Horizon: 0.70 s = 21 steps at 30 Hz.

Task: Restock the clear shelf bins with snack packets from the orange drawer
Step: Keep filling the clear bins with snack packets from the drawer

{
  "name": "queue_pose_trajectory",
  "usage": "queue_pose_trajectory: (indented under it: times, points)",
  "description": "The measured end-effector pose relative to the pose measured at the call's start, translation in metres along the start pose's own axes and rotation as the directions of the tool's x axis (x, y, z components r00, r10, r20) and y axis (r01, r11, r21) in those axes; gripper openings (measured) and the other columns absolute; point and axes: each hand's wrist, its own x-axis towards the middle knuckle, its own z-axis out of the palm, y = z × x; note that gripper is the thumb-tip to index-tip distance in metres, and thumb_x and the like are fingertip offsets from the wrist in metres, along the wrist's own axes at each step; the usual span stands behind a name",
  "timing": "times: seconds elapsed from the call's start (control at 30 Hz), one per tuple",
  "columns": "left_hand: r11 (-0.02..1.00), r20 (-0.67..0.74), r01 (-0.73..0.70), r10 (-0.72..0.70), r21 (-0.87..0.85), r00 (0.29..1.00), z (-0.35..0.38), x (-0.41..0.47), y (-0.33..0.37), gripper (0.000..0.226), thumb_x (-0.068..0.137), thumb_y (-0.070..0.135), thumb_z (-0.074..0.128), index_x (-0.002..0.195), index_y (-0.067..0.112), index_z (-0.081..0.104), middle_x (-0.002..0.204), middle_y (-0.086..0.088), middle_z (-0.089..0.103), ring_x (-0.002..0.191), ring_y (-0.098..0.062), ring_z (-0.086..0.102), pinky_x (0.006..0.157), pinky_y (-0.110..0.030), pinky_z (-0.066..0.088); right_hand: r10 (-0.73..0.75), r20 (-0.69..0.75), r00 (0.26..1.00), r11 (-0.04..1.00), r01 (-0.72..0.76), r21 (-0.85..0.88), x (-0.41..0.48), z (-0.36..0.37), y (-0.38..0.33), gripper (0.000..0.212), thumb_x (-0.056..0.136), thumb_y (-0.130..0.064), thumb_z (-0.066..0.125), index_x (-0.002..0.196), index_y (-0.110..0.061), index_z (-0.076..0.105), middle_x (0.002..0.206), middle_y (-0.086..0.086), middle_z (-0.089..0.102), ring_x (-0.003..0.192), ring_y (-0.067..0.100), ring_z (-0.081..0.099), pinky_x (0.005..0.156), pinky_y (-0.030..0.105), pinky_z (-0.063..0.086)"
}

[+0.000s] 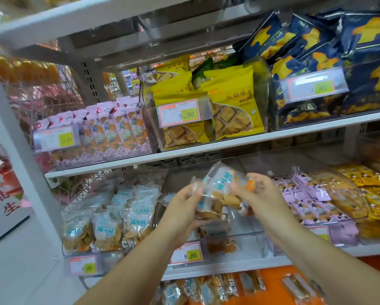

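- The left hand (184, 204) and right hand (258, 195) each have a curled grip pinching 1 loose bundle of clear crinkly snack packets with blue labels (220, 190), above the sparsely filled middle clear plastic shelf bin (248, 238).
- Risk: the slick film may slip from the fingers, dropping packets into the orange drawer (272, 280) below.
- Risk: a careless release may land them in the neighbouring bin of purple packets (305, 194).

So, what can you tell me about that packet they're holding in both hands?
The packet is clear crinkly plastic with a pale blue printed label, holding golden-brown snack pieces. It is tilted, held in front of the middle clear bin. The left hand grips its left edge, the right hand its right; more packets seem bunched beneath it.
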Motion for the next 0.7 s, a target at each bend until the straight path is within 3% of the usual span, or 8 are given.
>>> queue_pose_trajectory:
  times: [0.17, 0.3, 0.37, 0.43, 0.47, 0.53, 0.6, 0.7]
  points:
    - [0.997, 0.133, 0.059, -0.065, 0.044, 0.989, -0.01, -0.004, -0.006, 0.031, 0.101, 0.028, 0.042, 0.121, 0.011, 0.058, 0.109, -0.015, 0.07, 0.1, -0.029, 0.068, 0.079, -0.038, 0.057, -0.194, 0.166, 0.967, 0.745, 0.255, -0.616, 0.01, -0.011, 0.002, 0.039, 0.065, -0.045, 0.081, 0.088, -0.028, 0.054, 0.101, -0.013, 0.049, 0.098, 0.007, 0.05, 0.073, 0.022, 0.04]
    - [0.992, 0.221, 0.041, -0.066, 0.116, 0.973, -0.017, -0.002, -0.004, 0.034, 0.091, 0.034, 0.05, 0.116, 0.015, 0.064, 0.11, -0.014, 0.069, 0.097, -0.023, 0.067, 0.084, -0.038, 0.055, -0.017, 0.441, 0.897, 0.725, 0.315, -0.613, 0.011, -0.018, -0.015, 0.064, 0.068, -0.036, 0.082, 0.12, -0.039, 0.046, 0.108, -0.018, 0.057, 0.096, -0.005, 0.057, 0.079, 0.014, 0.044]
    - [0.994, 0.221, 0.031, -0.055, 0.109, 0.974, -0.018, 0.0, 0.004, 0.035, 0.095, 0.035, 0.046, 0.118, 0.014, 0.064, 0.108, -0.011, 0.071, 0.096, -0.021, 0.066, 0.083, -0.035, 0.054, 0.015, 0.522, 0.853, 0.73, 0.348, -0.589, 0.009, -0.02, -0.023, 0.051, 0.072, -0.026, 0.081, 0.114, -0.038, 0.054, 0.09, -0.017, 0.066, 0.075, -0.009, 0.063, 0.064, 0.01, 0.048]
    - [0.939, 0.058, -0.072, 0.056, 0.336, 0.997, -0.028, 0.011, 0.01, 0.032, 0.099, 0.031, 0.047, 0.119, 0.014, 0.064, 0.105, -0.005, 0.072, 0.092, -0.014, 0.065, 0.081, -0.026, 0.053, -0.072, 0.465, 0.882, 0.688, 0.382, -0.617, 0.013, -0.023, -0.026, 0.034, 0.074, -0.023, 0.08, 0.103, -0.028, 0.063, 0.07, -0.016, 0.066, 0.062, -0.011, 0.06, 0.056, 0.008, 0.045]
    - [0.794, -0.038, -0.122, 0.179, 0.596, 0.983, -0.037, 0.019, 0.012, 0.028, 0.099, 0.029, 0.049, 0.118, 0.015, 0.064, 0.106, -0.001, 0.071, 0.091, -0.011, 0.063, 0.08, -0.024, 0.053, -0.135, 0.392, 0.91, 0.66, 0.378, -0.649, 0.016, -0.025, -0.026, 0.032, 0.074, -0.022, 0.08, 0.099, -0.025, 0.062, 0.061, -0.015, 0.06, 0.056, -0.009, 0.057, 0.052, 0.007, 0.041]
    - [0.327, -0.049, -0.074, 0.352, 0.942, 0.935, -0.053, 0.028, 0.016, 0.027, 0.096, 0.029, 0.052, 0.121, 0.024, 0.061, 0.117, 0.002, 0.065, 0.101, -0.013, 0.059, 0.085, -0.028, 0.05, -0.222, 0.221, 0.95, 0.628, 0.313, -0.712, 0.023, -0.031, -0.023, 0.035, 0.074, -0.023, 0.08, 0.102, -0.025, 0.059, 0.059, -0.012, 0.05, 0.053, 0.001, 0.051, 0.047, 0.011, 0.037]
    - [0.014, -0.025, 0.022, 0.262, 1.0, 0.965, -0.062, 0.033, 0.017, 0.039, 0.094, 0.042, 0.052, 0.131, 0.031, 0.053, 0.132, 0.002, 0.056, 0.119, -0.019, 0.052, 0.095, -0.033, 0.042, -0.251, 0.121, 0.96, 0.639, 0.258, -0.724, 0.028, -0.036, -0.02, 0.036, 0.074, -0.024, 0.079, 0.104, -0.024, 0.059, 0.065, -0.012, 0.049, 0.058, 0.002, 0.047, 0.047, 0.015, 0.031]
    - [-0.254, -0.044, 0.047, 0.017, 0.966, 0.999, -0.062, 0.038, 0.013, 0.065, 0.086, 0.061, 0.053, 0.143, 0.034, 0.037, 0.142, -0.002, 0.045, 0.13, -0.026, 0.042, 0.109, -0.048, 0.025, -0.247, 0.077, 0.966, 0.664, 0.227, -0.713, 0.034, -0.04, -0.012, 0.034, 0.075, -0.026, 0.079, 0.1, -0.026, 0.056, 0.071, -0.017, 0.053, 0.064, -0.001, 0.05, 0.05, 0.018, 0.031]
